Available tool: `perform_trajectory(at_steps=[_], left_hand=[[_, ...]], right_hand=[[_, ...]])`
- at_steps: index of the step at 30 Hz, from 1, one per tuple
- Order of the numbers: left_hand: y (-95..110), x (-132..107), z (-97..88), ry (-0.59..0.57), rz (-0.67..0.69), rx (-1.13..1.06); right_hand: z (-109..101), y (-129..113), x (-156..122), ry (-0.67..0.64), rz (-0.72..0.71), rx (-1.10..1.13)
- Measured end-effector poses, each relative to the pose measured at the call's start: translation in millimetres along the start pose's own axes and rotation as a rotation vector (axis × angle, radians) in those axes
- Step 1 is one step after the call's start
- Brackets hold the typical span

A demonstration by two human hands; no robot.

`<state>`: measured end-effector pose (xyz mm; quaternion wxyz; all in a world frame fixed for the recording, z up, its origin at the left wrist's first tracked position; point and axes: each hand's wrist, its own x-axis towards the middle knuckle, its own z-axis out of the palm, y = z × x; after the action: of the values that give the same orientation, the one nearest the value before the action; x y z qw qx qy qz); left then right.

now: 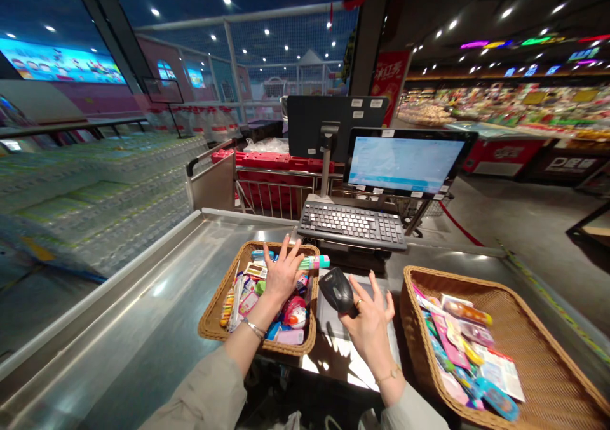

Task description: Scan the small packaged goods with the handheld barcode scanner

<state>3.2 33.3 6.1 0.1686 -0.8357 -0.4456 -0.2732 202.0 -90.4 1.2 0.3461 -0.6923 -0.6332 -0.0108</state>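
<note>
My left hand (281,276) hovers over the left wicker basket (212,319) with its fingers spread. A pink tube with a green cap (314,262) lies by its thumb at the basket's far right rim; I cannot tell whether the thumb grips it. The basket holds several small colourful packets. My right hand (370,322) is over the counter with its fingers stretched apart. A black barcode scanner (335,288) sits against its thumb side, with its handle hidden under the hand. To the right stands a larger wicker basket (534,315) with more packets.
A keyboard (352,223), a lit screen (405,163) and a dark second monitor (328,122) stand behind the baskets on the steel checkout counter (143,328). Behind them are a red shopping trolley (271,176) and stacked bottled water at left. Shop aisles lie at right.
</note>
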Motion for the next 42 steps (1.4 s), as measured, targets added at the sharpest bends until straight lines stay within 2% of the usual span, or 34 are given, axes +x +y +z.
perform_trajectory(at_steps=[7, 24, 34, 42], left_hand=[[2, 1, 1.0, 0.036, 0.003, -0.01], [25, 19, -1.9, 0.087, 0.056, -0.087], [51, 37, 4.8, 0.105, 0.124, -0.122], [80, 55, 12.5, 0.117, 0.195, -0.174]], right_hand=[[1, 8, -2, 0.132, -0.02, -0.104], [-10, 33, -12, 0.227, 0.06, -0.213], [-26, 55, -18, 0.27, 0.14, -0.221], [-42, 71, -26, 0.331, 0.207, -0.282]])
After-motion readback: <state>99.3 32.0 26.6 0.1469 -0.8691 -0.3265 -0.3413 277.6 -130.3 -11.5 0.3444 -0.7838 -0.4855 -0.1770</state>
